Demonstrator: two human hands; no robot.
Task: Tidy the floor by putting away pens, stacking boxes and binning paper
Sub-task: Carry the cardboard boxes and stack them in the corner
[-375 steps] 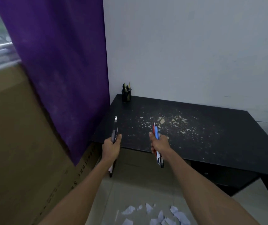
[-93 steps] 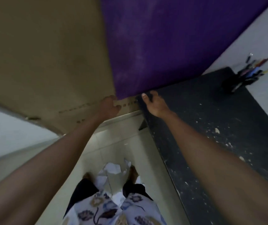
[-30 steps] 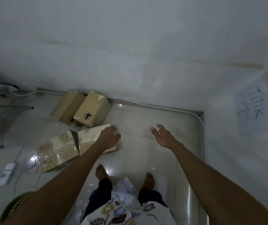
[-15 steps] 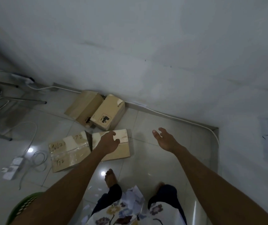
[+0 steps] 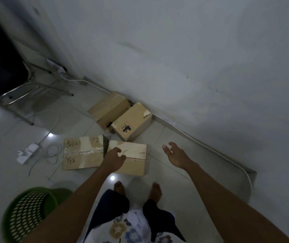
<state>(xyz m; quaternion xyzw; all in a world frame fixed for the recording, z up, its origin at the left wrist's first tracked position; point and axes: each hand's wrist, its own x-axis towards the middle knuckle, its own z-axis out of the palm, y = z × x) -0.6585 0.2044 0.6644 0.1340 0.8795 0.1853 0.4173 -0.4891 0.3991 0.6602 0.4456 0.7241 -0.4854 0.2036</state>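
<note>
place: home room — tiled floor | power strip | green basket

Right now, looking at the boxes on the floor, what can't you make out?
Head view only:
- Left hand: it covers part of the plain box; contact unclear.
- Taped box: handwriting too blurred to read.
- Green basket: partly behind the left arm; contents unclear.
- Chair: cut off by the left edge.

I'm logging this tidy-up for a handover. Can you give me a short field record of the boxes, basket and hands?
boxes: four, on the floor
near pair: taped box and plain box, flat, side by side
far pair: left wall box and right wall box, by the wall
left hand: loosely curled over plain box, holding nothing
right hand: open, over tile
green basket: lower left
</note>
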